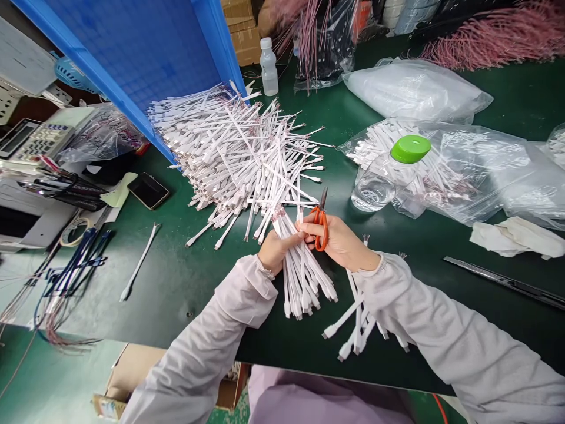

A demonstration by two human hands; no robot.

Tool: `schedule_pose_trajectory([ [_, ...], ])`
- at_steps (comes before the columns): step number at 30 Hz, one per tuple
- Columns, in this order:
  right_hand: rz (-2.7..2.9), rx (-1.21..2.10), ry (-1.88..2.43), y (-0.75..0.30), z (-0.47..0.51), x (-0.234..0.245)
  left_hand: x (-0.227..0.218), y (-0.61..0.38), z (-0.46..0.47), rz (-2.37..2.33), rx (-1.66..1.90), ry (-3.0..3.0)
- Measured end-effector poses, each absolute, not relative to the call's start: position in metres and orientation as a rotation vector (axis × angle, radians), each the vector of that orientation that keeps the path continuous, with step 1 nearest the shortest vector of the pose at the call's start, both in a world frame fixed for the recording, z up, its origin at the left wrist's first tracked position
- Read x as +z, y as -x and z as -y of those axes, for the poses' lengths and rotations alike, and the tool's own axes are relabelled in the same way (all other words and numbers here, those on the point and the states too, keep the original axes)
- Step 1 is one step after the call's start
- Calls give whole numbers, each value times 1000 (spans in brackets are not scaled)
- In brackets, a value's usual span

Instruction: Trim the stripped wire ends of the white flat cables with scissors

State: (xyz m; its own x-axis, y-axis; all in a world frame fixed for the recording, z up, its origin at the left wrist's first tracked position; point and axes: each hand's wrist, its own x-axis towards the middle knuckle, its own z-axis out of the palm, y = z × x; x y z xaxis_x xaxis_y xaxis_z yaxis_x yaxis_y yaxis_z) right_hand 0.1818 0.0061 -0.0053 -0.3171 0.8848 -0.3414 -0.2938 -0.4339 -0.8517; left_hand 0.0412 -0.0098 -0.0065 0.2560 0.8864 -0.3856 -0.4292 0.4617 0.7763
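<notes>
My left hand (pixel 274 248) is closed around a bundle of short white cables (pixel 305 282), their connector ends fanned toward me and their stripped wire ends pointing away. Hooked in the fingers of my right hand (pixel 346 242) is a pair of orange-handled scissors (pixel 322 232), blades pointing up and away. My right fingertips also meet the bundle by my left thumb, where they seem to pinch one cable. Just beyond both hands spreads a large heap of similar white cables (pixel 238 159). Several more loose cables (pixel 359 321) lie under my right forearm, partly covered by the sleeve.
A blue crate (pixel 145 53) stands behind the heap. Right of it are a green-capped bottle (pixel 384 176), plastic bags (pixel 468 159), a white cloth (pixel 518 237) and a metal ruler-like strip (pixel 503 281). To the left lie a phone (pixel 148 190) and a single cable (pixel 139 263).
</notes>
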Motion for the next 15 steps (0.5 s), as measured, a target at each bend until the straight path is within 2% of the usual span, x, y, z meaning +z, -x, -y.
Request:
schedule_pose_trajectory([
  [15, 869, 1870, 1041, -183, -6, -7, -8, -40, 9, -901, 969, -568],
])
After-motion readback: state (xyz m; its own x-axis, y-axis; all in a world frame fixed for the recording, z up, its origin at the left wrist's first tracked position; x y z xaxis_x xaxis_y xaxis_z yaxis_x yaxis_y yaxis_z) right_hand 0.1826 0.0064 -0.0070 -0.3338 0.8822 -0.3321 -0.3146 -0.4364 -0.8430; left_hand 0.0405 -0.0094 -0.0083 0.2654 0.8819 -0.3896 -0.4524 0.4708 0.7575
